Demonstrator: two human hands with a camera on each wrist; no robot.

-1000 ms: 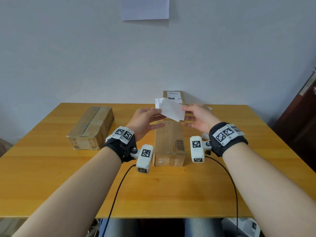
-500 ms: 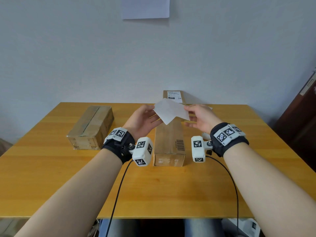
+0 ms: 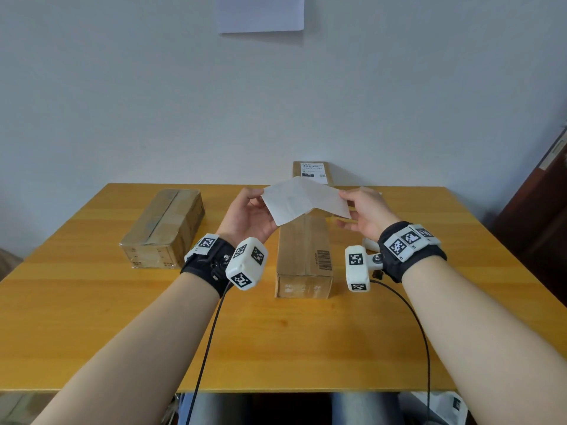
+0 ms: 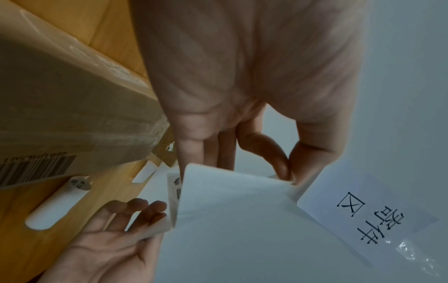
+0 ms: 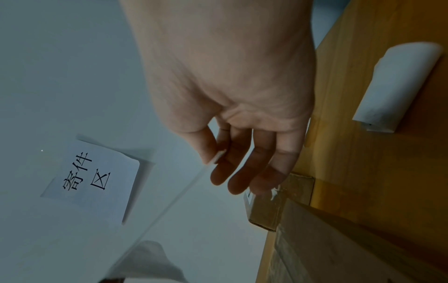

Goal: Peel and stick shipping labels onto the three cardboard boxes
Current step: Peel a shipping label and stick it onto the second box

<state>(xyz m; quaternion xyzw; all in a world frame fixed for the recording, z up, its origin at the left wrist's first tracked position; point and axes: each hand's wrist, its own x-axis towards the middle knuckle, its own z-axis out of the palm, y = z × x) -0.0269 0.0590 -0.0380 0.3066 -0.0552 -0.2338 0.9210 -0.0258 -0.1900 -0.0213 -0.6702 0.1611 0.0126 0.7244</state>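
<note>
Both hands hold a white label sheet (image 3: 303,199) in the air over the far end of a long cardboard box (image 3: 303,256) at the table's centre. My left hand (image 3: 260,199) pinches its left corner between thumb and fingers (image 4: 282,172). My right hand (image 3: 345,198) pinches the right edge, thumb against forefinger (image 5: 219,156). In the left wrist view the sheet (image 4: 230,203) shows two layers parting at one edge, with print on the inner one. A wide taped box (image 3: 165,228) lies on the left. A third box (image 3: 313,172) with a printed label lies at the far edge.
A white label roll (image 5: 397,88) lies on the wooden table (image 3: 276,338) to the right of the long box, partly hidden behind my right wrist in the head view. A paper sign (image 3: 260,13) hangs on the wall. Cables trail from both wrists. A dark cabinet (image 3: 540,216) stands at the right.
The hands have drawn slightly apart and the sheet now spreads wider and flatter between them. My left wrist has turned palm-up. The boxes have not moved.
</note>
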